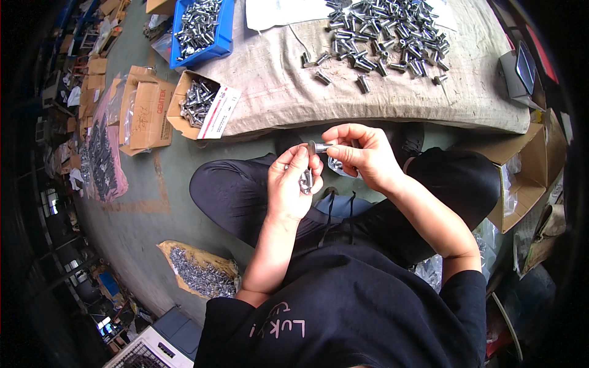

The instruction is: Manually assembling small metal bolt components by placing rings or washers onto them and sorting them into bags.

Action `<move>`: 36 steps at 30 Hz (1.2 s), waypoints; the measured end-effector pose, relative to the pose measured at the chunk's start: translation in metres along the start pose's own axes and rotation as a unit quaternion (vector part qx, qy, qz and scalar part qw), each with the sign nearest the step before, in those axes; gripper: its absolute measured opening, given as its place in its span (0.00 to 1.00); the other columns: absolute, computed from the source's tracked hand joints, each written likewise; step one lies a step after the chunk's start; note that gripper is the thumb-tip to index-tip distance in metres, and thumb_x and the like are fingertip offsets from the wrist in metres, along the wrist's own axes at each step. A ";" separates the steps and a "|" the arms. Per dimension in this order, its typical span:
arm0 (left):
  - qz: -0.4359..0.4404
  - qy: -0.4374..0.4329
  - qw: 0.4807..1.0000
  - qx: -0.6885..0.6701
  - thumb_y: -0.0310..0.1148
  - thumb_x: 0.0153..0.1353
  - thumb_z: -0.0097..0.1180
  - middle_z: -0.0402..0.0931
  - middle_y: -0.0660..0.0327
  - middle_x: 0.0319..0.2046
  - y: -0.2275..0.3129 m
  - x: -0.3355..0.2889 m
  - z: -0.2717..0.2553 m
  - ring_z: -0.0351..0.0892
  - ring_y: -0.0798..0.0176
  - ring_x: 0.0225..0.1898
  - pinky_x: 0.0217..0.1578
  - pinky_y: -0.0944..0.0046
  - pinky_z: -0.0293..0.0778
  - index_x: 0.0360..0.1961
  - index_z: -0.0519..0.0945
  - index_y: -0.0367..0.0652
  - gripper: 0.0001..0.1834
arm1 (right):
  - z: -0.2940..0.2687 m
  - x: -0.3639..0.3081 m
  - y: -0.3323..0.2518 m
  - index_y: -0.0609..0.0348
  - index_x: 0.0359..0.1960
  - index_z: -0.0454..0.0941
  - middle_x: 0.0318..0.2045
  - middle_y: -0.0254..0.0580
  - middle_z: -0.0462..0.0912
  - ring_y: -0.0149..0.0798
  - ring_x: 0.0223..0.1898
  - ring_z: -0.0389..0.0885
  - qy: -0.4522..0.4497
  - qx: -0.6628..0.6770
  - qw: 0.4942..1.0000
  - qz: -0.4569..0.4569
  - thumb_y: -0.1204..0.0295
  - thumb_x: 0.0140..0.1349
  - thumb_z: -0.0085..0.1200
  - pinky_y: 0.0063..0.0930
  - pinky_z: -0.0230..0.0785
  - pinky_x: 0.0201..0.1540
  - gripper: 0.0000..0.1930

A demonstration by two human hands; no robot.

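Observation:
In front of my lap, both hands meet at a shiny metal bolt (317,147) with a wide round head. The thumb and fingers of my left hand (285,187) close around its head end. My right hand (374,159) pinches the other end, covering part of it. Several smaller metal pieces (306,182) are tucked in the curled fingers of my left hand; their exact kind is hard to make out. Beyond my hands, a heap of similar metal bolts (392,37) lies on a cloth-covered table (270,92), a few of them apart from the pile.
A blue bin (226,46) and an open cardboard box (178,116), both holding metal parts, stand at the table's left. More small parts lie on a brown sheet (178,279) on the floor. Another open carton (527,202) sits by my right knee.

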State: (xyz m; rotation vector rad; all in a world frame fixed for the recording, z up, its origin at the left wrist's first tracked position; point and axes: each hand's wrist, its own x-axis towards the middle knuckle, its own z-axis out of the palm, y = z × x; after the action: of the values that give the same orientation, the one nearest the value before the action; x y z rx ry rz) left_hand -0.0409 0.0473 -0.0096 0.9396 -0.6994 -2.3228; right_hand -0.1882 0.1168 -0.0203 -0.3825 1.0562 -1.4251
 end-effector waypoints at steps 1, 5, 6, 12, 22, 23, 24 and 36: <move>0.000 0.000 1.000 0.000 0.32 0.60 0.48 0.72 0.63 0.22 0.000 0.000 0.001 0.69 0.72 0.21 0.14 0.76 0.63 0.38 0.74 0.38 0.10 | 0.000 0.000 0.001 0.63 0.37 0.76 0.21 0.30 0.74 0.19 0.16 0.63 0.000 0.000 1.000 0.000 0.75 0.52 0.57 0.13 0.56 0.18 0.11; 0.036 0.009 0.998 0.055 0.31 0.59 0.50 0.72 0.63 0.23 0.000 -0.001 0.006 0.70 0.73 0.22 0.16 0.76 0.64 0.42 0.73 0.37 0.12 | -0.001 0.002 0.004 0.63 0.32 0.76 0.16 0.30 0.71 0.20 0.13 0.62 -0.019 0.052 0.998 -0.010 0.69 0.56 0.53 0.14 0.53 0.14 0.09; 0.047 0.006 0.996 0.075 0.31 0.58 0.50 0.73 0.63 0.24 0.000 -0.001 0.007 0.70 0.74 0.23 0.16 0.77 0.65 0.44 0.73 0.37 0.13 | -0.002 0.003 0.004 0.63 0.30 0.76 0.14 0.30 0.71 0.21 0.13 0.63 -0.022 0.054 0.998 -0.015 0.68 0.57 0.52 0.14 0.53 0.13 0.09; 0.028 -0.008 0.992 0.120 0.31 0.60 0.47 0.72 0.58 0.25 -0.001 -0.003 0.005 0.68 0.69 0.23 0.17 0.75 0.63 0.45 0.72 0.36 0.14 | 0.004 0.000 0.002 0.60 0.19 0.72 0.11 0.30 0.68 0.20 0.10 0.60 0.023 -0.030 0.999 -0.002 0.62 0.60 0.48 0.15 0.50 0.11 0.16; -0.023 -0.048 0.998 0.031 0.30 0.59 0.49 0.74 0.59 0.27 -0.004 -0.002 0.003 0.70 0.72 0.25 0.17 0.77 0.65 0.42 0.74 0.38 0.11 | 0.005 -0.002 -0.002 0.63 0.16 0.75 0.10 0.27 0.68 0.18 0.14 0.59 0.067 -0.069 0.995 -0.033 0.59 0.58 0.51 0.16 0.50 0.16 0.20; -0.032 -0.054 0.998 0.012 0.30 0.59 0.48 0.73 0.58 0.27 -0.005 -0.002 0.002 0.69 0.69 0.26 0.17 0.76 0.65 0.42 0.73 0.38 0.11 | 0.005 -0.002 -0.002 0.63 0.16 0.75 0.10 0.26 0.67 0.18 0.14 0.59 0.065 -0.071 0.995 -0.027 0.59 0.58 0.51 0.16 0.49 0.15 0.20; -0.040 -0.060 0.997 -0.008 0.30 0.60 0.47 0.72 0.57 0.27 -0.005 -0.002 0.001 0.69 0.66 0.26 0.17 0.75 0.64 0.42 0.72 0.39 0.11 | 0.005 -0.002 -0.002 0.63 0.16 0.75 0.10 0.26 0.67 0.18 0.14 0.58 0.063 -0.073 0.995 -0.022 0.58 0.58 0.51 0.16 0.48 0.15 0.20; -0.056 -0.016 0.998 0.000 0.46 0.63 0.37 0.71 0.57 0.23 -0.001 -0.003 0.011 0.68 0.67 0.23 0.12 0.75 0.61 0.44 0.68 0.35 0.22 | -0.002 0.002 0.007 0.60 0.19 0.72 0.10 0.31 0.67 0.21 0.10 0.60 0.027 0.059 0.997 -0.028 0.63 0.58 0.51 0.15 0.50 0.11 0.15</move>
State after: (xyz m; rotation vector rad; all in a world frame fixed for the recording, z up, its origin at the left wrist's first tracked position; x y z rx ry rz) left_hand -0.0476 0.0527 -0.0021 0.9646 -0.6759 -2.4402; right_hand -0.1861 0.1166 -0.0277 -0.2911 1.0049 -1.5479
